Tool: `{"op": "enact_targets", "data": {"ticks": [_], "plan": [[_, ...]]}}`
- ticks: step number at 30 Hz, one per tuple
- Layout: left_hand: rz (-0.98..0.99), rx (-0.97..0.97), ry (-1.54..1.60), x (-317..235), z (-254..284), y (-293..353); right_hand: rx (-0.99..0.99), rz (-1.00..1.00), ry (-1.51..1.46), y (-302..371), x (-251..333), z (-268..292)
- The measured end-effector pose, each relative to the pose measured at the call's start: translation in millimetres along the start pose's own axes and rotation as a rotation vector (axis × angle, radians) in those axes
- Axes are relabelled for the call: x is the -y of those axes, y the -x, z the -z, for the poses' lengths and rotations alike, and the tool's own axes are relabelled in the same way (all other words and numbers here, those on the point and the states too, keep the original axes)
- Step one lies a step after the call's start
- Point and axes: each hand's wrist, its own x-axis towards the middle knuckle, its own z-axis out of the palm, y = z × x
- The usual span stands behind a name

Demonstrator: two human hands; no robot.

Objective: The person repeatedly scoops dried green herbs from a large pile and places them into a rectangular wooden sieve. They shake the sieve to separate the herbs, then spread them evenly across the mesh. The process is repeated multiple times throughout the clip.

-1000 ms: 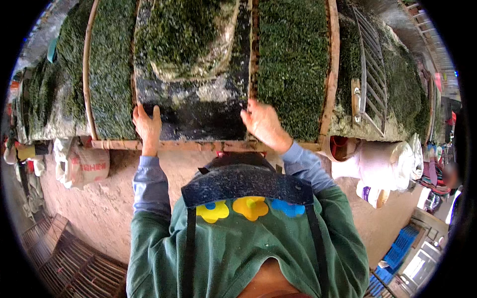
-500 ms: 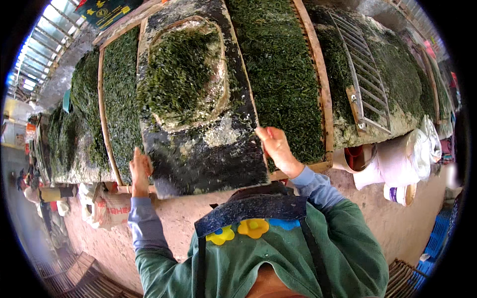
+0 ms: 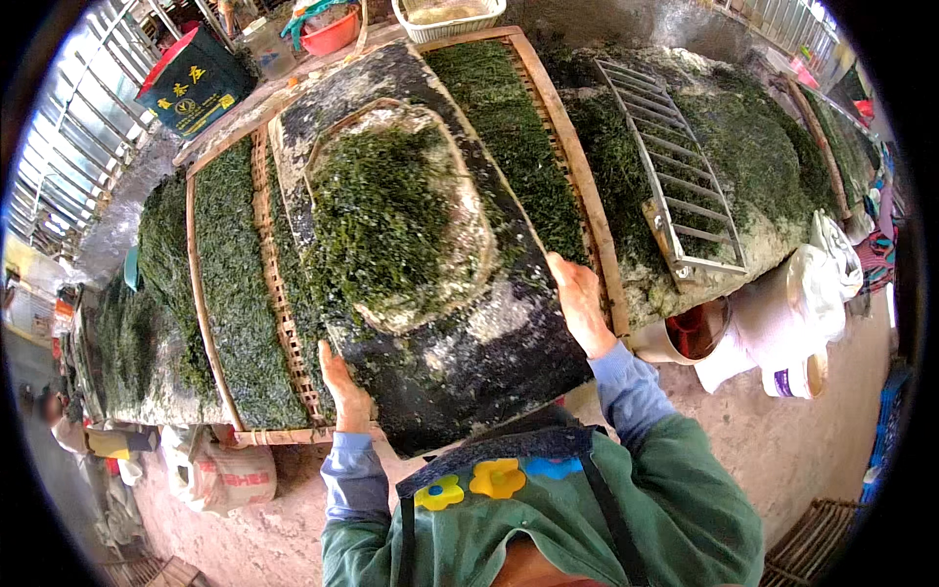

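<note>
I hold a black, worn board [image 3: 460,386] tilted across the work surface, one hand on each long side. My left hand [image 3: 346,387] grips its left edge near the lower corner, thumb up and the other fingers mostly hidden. On the opposite edge, a little higher, my right hand [image 3: 581,303] is closed, its fingertips out of sight behind the board. A pale rounded-rectangle outline [image 3: 486,230] marks the board's face. Inside it lies a heap of dark green leafy shreds [image 3: 386,210], some spilling past the left side.
Under the board is a wood-framed tray [image 3: 240,284] of similar green shreds. A metal rack [image 3: 685,176] lies on more shreds at right. White sacks [image 3: 792,303] and a bucket [image 3: 685,338] stand below the right edge. A red basin [image 3: 331,32] and white basket [image 3: 445,22] sit at the back.
The board, with both hands on it, has shifted right and toward me, and turned slightly. A slatted strip of the tray beneath now shows at left; more of the back is in view.
</note>
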Motion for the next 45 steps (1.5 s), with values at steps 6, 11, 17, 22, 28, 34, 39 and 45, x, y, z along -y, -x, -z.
{"op": "enact_targets", "data": {"ticks": [6, 11, 17, 22, 28, 34, 39, 45], "plan": [[-0.137, 0.133, -0.024, 57, -49, 12, -0.228, 0.095, -0.098, 1, -35, 70], [-0.024, 0.218, -0.164, 55, -144, 61, -0.300, 0.100, -0.108, -34, -65, 128], [-0.282, 0.174, -0.492, 90, -163, 47, -0.339, 0.158, 0.037, -79, -131, 125], [-0.853, 0.045, -1.210, 38, -168, 59, -0.205, 0.175, 0.410, -79, -126, 122], [-1.056, 0.211, -1.198, 42, -201, 40, -0.144, 0.155, 0.426, -77, -144, 129], [-1.125, 0.380, -1.341, 98, -216, 22, -0.170, 0.061, 0.263, -69, -119, 121], [-1.107, 0.412, -1.255, 96, -215, 16, -0.293, 0.118, 0.362, -63, -116, 127], [-1.092, 0.370, -1.407, 87, -218, 26, -0.292, 0.205, 0.510, -77, -139, 109]]}}
